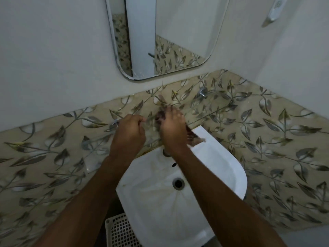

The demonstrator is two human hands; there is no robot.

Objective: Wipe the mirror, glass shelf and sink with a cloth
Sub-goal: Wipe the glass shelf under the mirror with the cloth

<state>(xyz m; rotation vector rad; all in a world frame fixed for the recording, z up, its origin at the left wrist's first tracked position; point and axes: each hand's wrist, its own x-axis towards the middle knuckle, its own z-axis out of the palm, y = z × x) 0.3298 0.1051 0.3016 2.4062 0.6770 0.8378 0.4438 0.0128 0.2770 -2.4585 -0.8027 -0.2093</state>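
A rounded mirror [178, 32] hangs on the white wall. Below it, a clear glass shelf [213, 106] spans two chrome brackets [203, 92] over the leaf-patterned tiles. My right hand [173, 130] is shut on a dark reddish cloth [192, 136] and presses it on the shelf's middle. Just to its left, my left hand [129, 133] is curled on the shelf's front edge near the left bracket [114, 124]. The white sink [222, 157] sits directly beneath, with stains in its bowl.
The tap [166, 153] is mostly hidden under my right wrist. A drain [178, 183] lies mid-bowl. A white perforated plastic basket [119, 230] stands on the floor left of the sink. A white wall fixture [275, 11] hangs on the side wall at upper right.
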